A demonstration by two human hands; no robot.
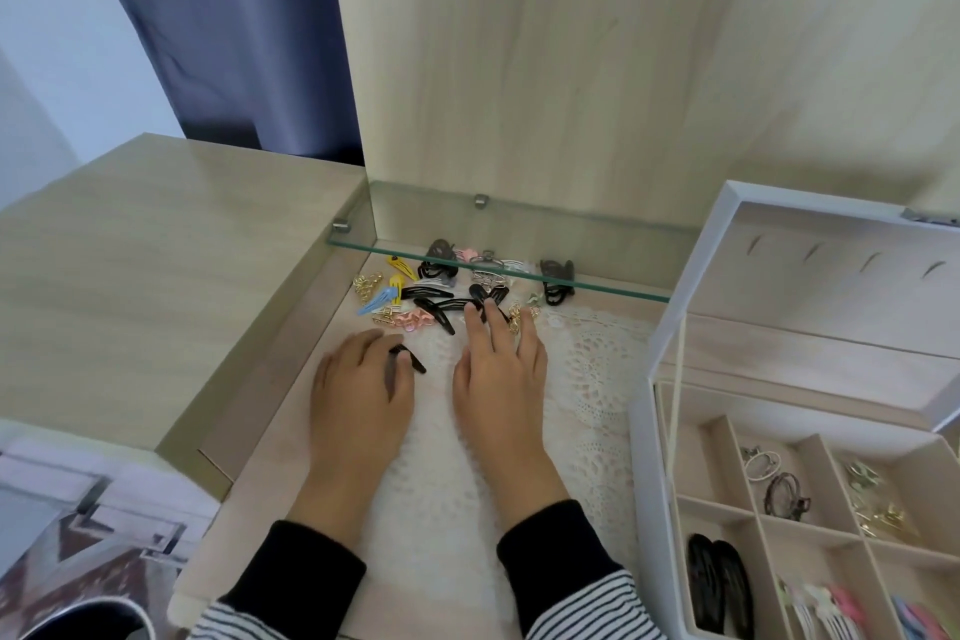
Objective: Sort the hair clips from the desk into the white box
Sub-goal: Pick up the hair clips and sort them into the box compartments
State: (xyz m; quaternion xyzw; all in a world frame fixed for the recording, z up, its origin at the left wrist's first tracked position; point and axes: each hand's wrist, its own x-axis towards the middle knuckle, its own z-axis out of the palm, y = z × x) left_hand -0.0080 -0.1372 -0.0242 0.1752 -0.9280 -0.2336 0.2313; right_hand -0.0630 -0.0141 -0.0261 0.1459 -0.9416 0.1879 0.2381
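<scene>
Striped cuffs under black sleeves (306, 569) lead up to both hands on a white lace doily (587, 369) covering the desk (260, 437); left hand (358, 390) pinches 1 black snap clip (408, 358) between thumb and fingers; right hand (501, 374) lies spread flat, its fingertips (475, 309) touching another black clip (485, 301) at the near edge of the pile of hair clips (441, 296), which sits beneath a glass shelf (498, 268); white box (644, 457) stands open at the right, its lid raised; 2 black clips (719, 582) lie in its near-left compartment, other clips in neighbouring compartments.
</scene>
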